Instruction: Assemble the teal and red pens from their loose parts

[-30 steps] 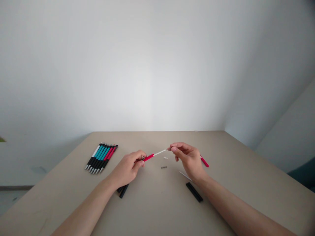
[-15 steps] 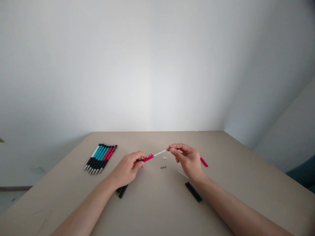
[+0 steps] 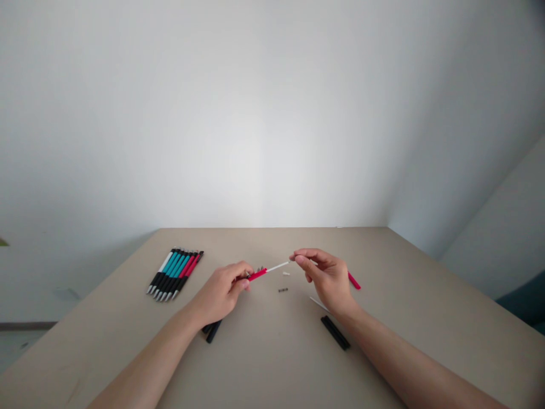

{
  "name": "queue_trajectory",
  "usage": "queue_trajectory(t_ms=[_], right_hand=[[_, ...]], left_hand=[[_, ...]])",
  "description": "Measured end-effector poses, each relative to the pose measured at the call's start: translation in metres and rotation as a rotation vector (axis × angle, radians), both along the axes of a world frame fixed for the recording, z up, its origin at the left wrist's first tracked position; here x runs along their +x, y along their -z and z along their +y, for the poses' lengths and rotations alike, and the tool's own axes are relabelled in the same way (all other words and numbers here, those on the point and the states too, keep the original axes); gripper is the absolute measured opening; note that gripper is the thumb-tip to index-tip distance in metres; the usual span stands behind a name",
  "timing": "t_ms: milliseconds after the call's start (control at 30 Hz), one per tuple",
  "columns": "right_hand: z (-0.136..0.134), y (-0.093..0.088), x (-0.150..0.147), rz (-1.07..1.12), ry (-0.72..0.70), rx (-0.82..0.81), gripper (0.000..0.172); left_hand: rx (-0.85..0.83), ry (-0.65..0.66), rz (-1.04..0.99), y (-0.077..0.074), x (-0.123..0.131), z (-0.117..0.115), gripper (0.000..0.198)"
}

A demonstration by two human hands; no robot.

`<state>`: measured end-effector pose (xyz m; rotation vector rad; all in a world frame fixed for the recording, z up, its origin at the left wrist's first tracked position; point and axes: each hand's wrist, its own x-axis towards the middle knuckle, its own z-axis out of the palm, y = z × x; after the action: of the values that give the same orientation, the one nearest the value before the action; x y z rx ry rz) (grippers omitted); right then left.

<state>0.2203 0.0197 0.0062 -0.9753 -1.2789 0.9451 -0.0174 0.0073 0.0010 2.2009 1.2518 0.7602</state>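
My left hand (image 3: 223, 289) is closed around a red pen barrel (image 3: 258, 275) above the middle of the table. A thin white pen refill (image 3: 277, 266) sticks out of the barrel's right end. The thumb and forefinger of my right hand (image 3: 323, 275) pinch the refill's far tip; whether a spring sits there is too small to tell. Below the refill lie a small white plastic piece (image 3: 286, 274) and a small dark spring (image 3: 283, 290). Another white refill (image 3: 318, 304) lies partly hidden under my right hand, with a red barrel (image 3: 354, 280) just beyond it.
On the left, several assembled pens (image 3: 175, 275) in white, teal and red lie in a row. Black grip tubes (image 3: 335, 333) lie by my right wrist, and more black tubes (image 3: 213, 331) show beneath my left wrist. Small grey tips (image 3: 260, 268) lie behind the red barrel. A wall borders the table's back edge.
Almost nothing has moved. My right fingers have shifted very slightly at the refill's tip, and the whole view has drifted a touch.
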Motion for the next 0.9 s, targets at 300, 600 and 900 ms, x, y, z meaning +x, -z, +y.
queue_trajectory(t_ms=[300, 600, 900], right_hand=[[-0.0003, 0.0005, 0.0006, -0.040, -0.011, 0.041, 0.023], [-0.0010, -0.0023, -0.0002, -0.106, -0.049, 0.008, 0.027], [-0.0007, 0.0002, -0.0006, -0.102, -0.040, 0.051, 0.026]], left_hand=[[0.005, -0.001, -0.006, 0.0000, 0.0007, -0.0003, 0.014], [0.009, 0.004, -0.008, 0.0003, -0.0006, 0.0005, 0.014], [-0.010, 0.005, -0.018, 0.0003, -0.0003, 0.0007, 0.014]])
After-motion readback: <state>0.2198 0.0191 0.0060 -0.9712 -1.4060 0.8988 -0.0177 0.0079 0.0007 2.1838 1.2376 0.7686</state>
